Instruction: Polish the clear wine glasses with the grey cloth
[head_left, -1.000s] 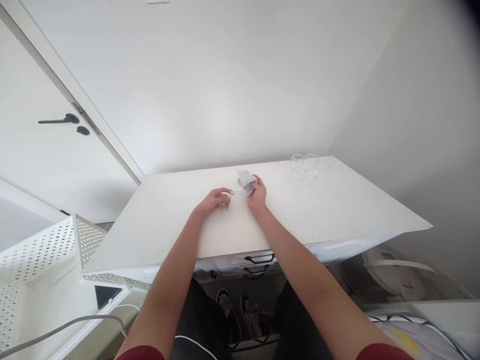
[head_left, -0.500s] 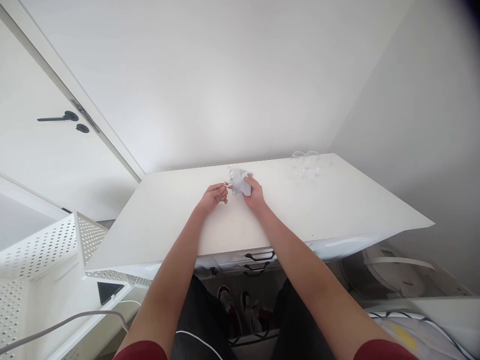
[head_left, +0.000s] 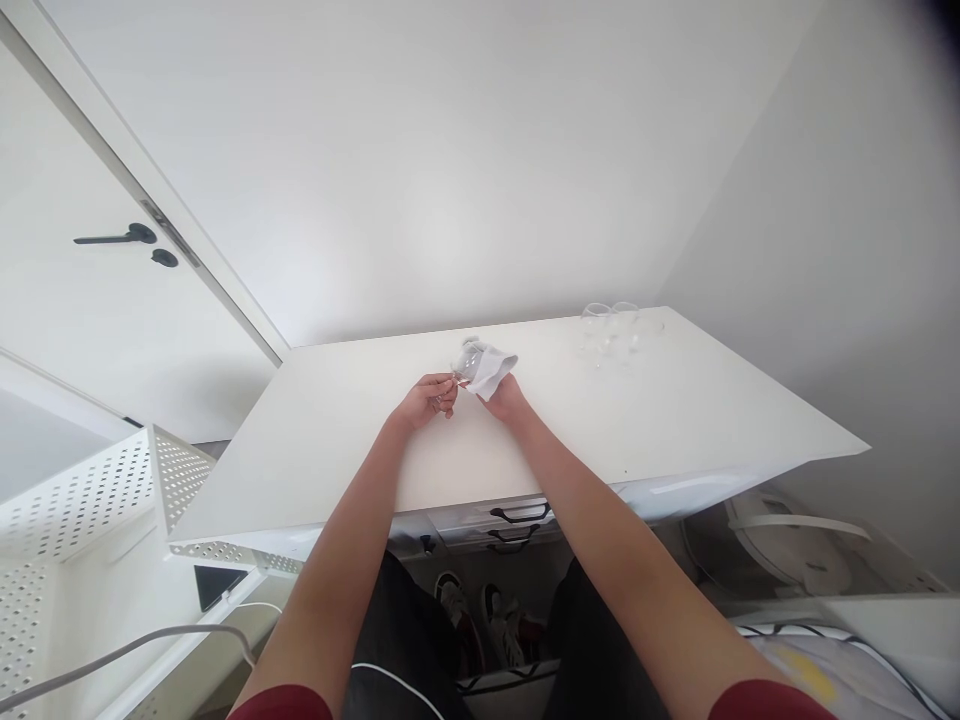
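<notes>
My left hand [head_left: 435,398] is closed on the thin stem of a clear wine glass [head_left: 469,362], which tilts with its bowl up and to the right. Around the bowl lies a pale grey cloth [head_left: 493,370]. Beneath that cloth, my right hand [head_left: 505,396] grips it against the glass; its fingertips are mostly hidden. Both hands are above the middle of the white cabinet top [head_left: 337,430].
Several clear glasses [head_left: 611,325] stand at the back right of the cabinet top, close to the wall. Black drawer handles [head_left: 517,513] stick out at the front. A white perforated rack [head_left: 82,490] is at the left, below a door handle [head_left: 116,234].
My right hand has turned and moved lower, under the glass. The cloth now spreads over the bowl's right side, with its free end pointing right. My left hand stays nearly in place.
</notes>
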